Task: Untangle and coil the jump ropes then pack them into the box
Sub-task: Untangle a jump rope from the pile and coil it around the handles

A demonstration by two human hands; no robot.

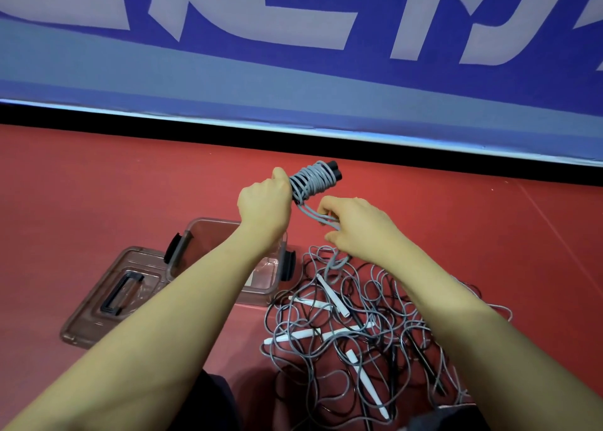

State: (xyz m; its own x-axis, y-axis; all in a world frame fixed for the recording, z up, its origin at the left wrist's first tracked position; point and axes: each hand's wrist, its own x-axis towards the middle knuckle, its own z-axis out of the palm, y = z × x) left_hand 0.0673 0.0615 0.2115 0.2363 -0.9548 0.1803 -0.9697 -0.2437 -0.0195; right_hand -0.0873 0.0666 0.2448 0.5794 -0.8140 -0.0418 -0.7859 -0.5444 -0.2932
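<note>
Our left hand [265, 202] grips the lower end of a coiled jump rope [310, 179], its grey cord wound tightly around two black handles that stick out at the top, held above the box [208, 235]. Our right hand [352, 222] pinches the loose grey end of the cord [306, 213] just beside the coil. The clear box sits open on the red floor [98, 186] beneath our left wrist, its lid [107, 297] lying flat beside it on the left. To the right of the box lies a tangle of ropes [365, 329], grey and black cords mixed with white handles.
</note>
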